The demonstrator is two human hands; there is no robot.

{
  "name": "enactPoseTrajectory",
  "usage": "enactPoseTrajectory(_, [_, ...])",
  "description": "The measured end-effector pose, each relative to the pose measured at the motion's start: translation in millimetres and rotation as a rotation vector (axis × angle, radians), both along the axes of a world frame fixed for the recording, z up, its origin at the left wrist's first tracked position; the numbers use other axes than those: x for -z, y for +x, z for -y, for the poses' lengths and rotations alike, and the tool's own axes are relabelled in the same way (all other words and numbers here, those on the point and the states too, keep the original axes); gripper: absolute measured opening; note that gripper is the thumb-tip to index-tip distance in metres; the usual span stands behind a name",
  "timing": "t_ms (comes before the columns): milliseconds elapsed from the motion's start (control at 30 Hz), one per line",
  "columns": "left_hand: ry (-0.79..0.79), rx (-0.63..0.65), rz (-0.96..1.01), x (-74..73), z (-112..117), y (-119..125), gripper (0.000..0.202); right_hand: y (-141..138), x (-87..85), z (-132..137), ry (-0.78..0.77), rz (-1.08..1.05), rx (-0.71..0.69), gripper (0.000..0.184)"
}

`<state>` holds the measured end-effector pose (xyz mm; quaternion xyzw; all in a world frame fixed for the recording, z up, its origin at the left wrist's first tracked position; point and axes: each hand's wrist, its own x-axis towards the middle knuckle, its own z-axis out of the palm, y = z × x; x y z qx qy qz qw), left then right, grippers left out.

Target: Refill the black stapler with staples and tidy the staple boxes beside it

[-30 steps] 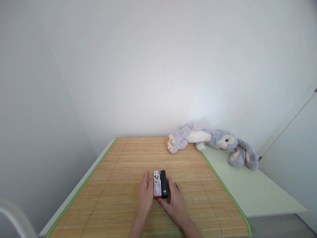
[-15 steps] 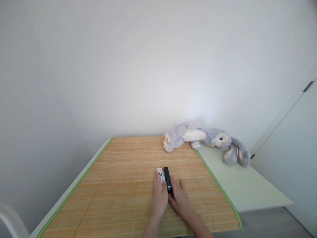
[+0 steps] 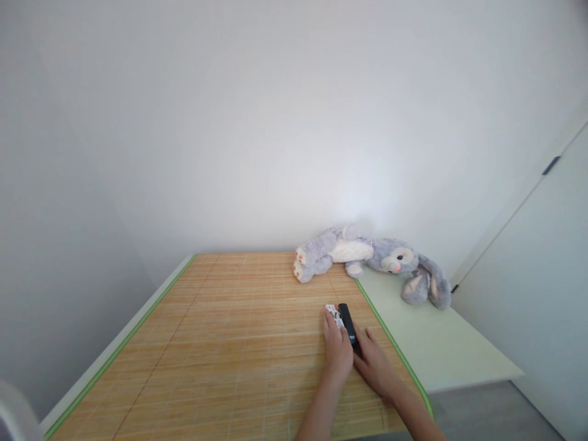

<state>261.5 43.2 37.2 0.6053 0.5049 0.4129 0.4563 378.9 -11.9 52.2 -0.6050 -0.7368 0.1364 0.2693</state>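
On the right part of the bamboo mat, a small white box (image 3: 334, 313) with red and dark print lies side by side with a black oblong object (image 3: 348, 323) that looks like a stapler. My left hand (image 3: 339, 352) is closed about the box, fingers along its left side and thumb at its near end. From the right, my right hand (image 3: 374, 362) grips the near end of the black object, its fingers bent and a little apart. The two things are pressed together between my hands. My palms hide part of their near ends.
A bamboo mat (image 3: 220, 331) with green edging covers much of the white table (image 3: 454, 343). Against the back wall a grey plush rabbit (image 3: 351, 250) lies on its side. A blurred white curved thing (image 3: 16, 410) shows at the lower left.
Both hands have slid to the right across the mat, taking the box and the black object along together. The view has also turned slightly right.
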Motion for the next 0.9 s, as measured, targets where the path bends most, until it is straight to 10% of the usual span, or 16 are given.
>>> enactPoseTrajectory(400, [0.22, 0.207, -0.114, -18.7, -15, -92, 0.068, -6, -8.0, 4, 0.076, -0.039, 0.082, 0.068])
enactPoseTrajectory(900, [0.297, 0.269, -0.289, -31.3, -4, -91, 0.076, -4, -1.0, 0, 0.09, 0.069, 0.081, 0.069])
